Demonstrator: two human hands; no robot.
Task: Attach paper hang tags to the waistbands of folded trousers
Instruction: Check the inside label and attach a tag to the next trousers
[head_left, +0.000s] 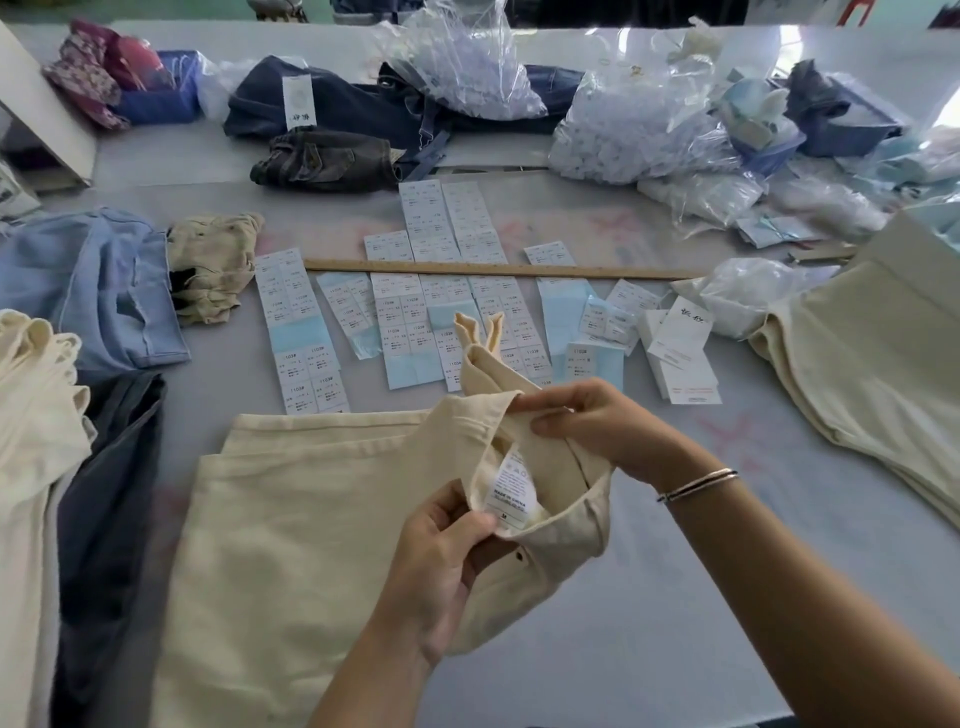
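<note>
Cream folded trousers (291, 519) lie on the table in front of me, their waistband (566, 525) lifted and turned open. My left hand (441, 566) pinches the near edge of the waistband just below a white sewn-in care label (511, 491). My right hand (587, 421) grips the far side of the waistband and holds it up. White paper hang tags (680, 353) lie in a small stack to the right, beyond my right hand. Sheets of size stickers (410, 312) are spread across the table's middle.
A wooden ruler (498, 269) lies across the sticker sheets. More cream trousers (872, 358) sit at the right and cream garments (31, 415) at the left, with blue (98, 280) and dark (104, 493) clothes. Plastic bags (634, 124) and dark jeans (332, 104) crowd the far side.
</note>
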